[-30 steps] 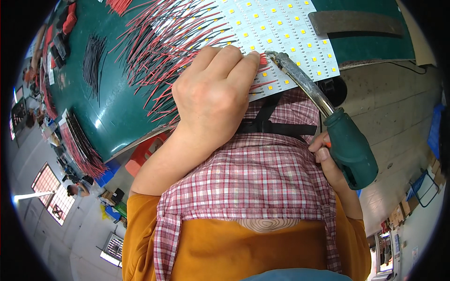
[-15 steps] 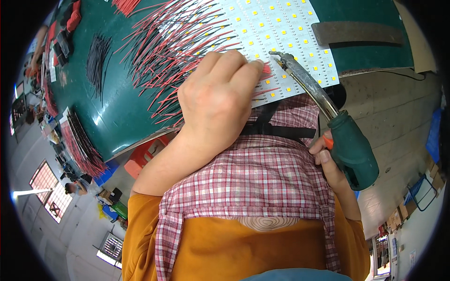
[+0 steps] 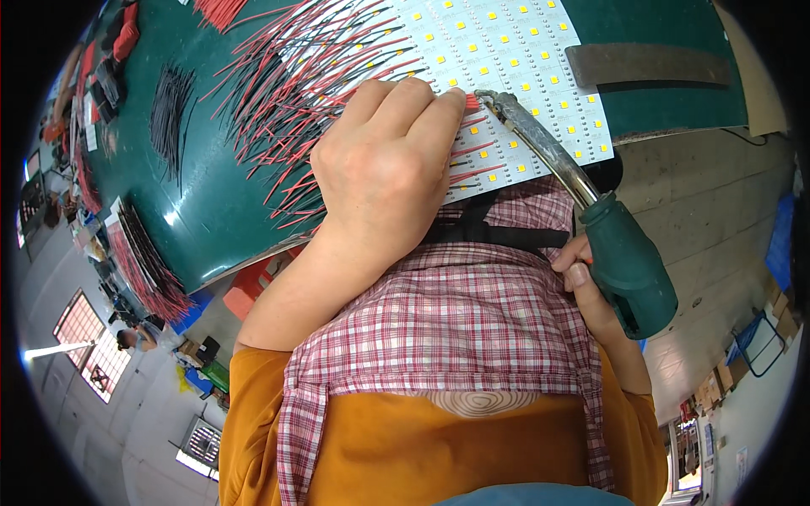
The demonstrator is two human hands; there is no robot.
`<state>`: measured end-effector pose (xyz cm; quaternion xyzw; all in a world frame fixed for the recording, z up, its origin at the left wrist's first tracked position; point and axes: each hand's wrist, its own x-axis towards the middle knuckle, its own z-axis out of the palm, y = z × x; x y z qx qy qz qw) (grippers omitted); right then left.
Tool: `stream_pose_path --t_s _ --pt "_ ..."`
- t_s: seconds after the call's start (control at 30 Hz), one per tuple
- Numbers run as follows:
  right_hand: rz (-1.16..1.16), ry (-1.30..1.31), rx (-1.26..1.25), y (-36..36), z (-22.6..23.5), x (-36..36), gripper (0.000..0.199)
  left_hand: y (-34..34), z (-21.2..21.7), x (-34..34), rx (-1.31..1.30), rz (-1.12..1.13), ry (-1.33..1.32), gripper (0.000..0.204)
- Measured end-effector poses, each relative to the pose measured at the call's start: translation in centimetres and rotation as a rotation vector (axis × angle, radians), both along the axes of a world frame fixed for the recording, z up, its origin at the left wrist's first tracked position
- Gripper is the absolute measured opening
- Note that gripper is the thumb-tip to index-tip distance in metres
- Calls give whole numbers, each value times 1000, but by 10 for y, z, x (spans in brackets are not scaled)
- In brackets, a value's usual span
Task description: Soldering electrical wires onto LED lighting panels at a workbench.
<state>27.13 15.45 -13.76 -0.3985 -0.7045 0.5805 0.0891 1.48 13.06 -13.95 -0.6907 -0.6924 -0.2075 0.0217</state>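
Note:
My left hand [image 3: 384,164] is closed, its fingertips pinching a small bundle of red wires [image 3: 472,102] over a white LED board [image 3: 540,139] dotted with yellow squares. In my right hand [image 3: 591,291] is a soldering iron [image 3: 629,261] with a green handle, its bent metal tip close beside the ends of the held wires. Whether tip and wire touch, I cannot tell. Rows of red and black wires [image 3: 278,101] fan out leftward from the board, partly beneath my left hand. Most of my right fingers are hidden behind the handle.
A flat metal bar [image 3: 650,66] lies at the board's right side on the green table [image 3: 219,219]. Loose black wires [image 3: 172,114] lie to the left. Another bundle of red and black wires [image 3: 148,261] hangs over the table's left edge, near a red stool [image 3: 245,291].
The soldering iron has shifted left, bringing its tip up to the ends of the red wires. My left hand has moved slightly left and away from me.

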Motion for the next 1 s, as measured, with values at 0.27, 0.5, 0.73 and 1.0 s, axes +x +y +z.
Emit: stream_pose_path --t_s 0.27,0.5,0.73,1.0 --pt "-223 162 -314 -4 5 2 15 -2 -6 -1 33 -10 42 18" --pt "-80 178 -192 2 0 1 31 2 -3 -7 19 19 -62 18" --pt "-8 193 -107 6 -6 0 26 9 -3 -11 28 14 -13 18" --pt "-89 24 -39 7 5 -6 4 10 4 -4 -2 28 -44 23"
